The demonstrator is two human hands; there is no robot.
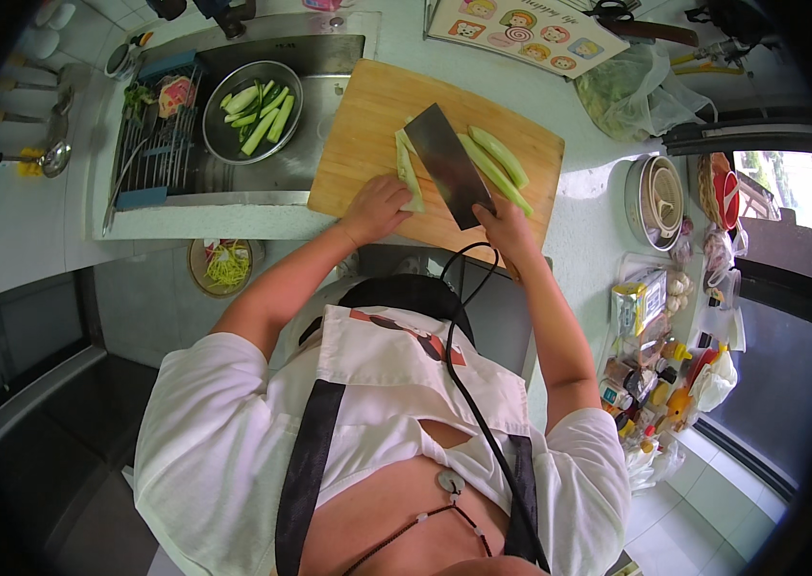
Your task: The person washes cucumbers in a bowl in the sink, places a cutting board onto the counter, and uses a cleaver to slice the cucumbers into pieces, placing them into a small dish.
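My right hand (505,230) is closed round the handle of a broad cleaver (448,165), whose dark blade lies slantwise over the wooden cutting board (353,125). Left of the blade, the curled fingers of my left hand (379,207) hold the near end of a pale green cucumber strip (407,173) against the board. Part of that strip's far end is close to the blade, and I cannot tell whether they touch. Long peeled cucumber pieces (499,156) rest on the board to the right of the cleaver.
The board overlaps the steel sink (329,96), where a metal bowl (252,69) holds several green cucumber pieces beside a wire rack (158,144). Below the counter stands a bin (202,274) with peelings. A plastic bag (631,91), stacked baskets (657,202) and bottles line the right side.
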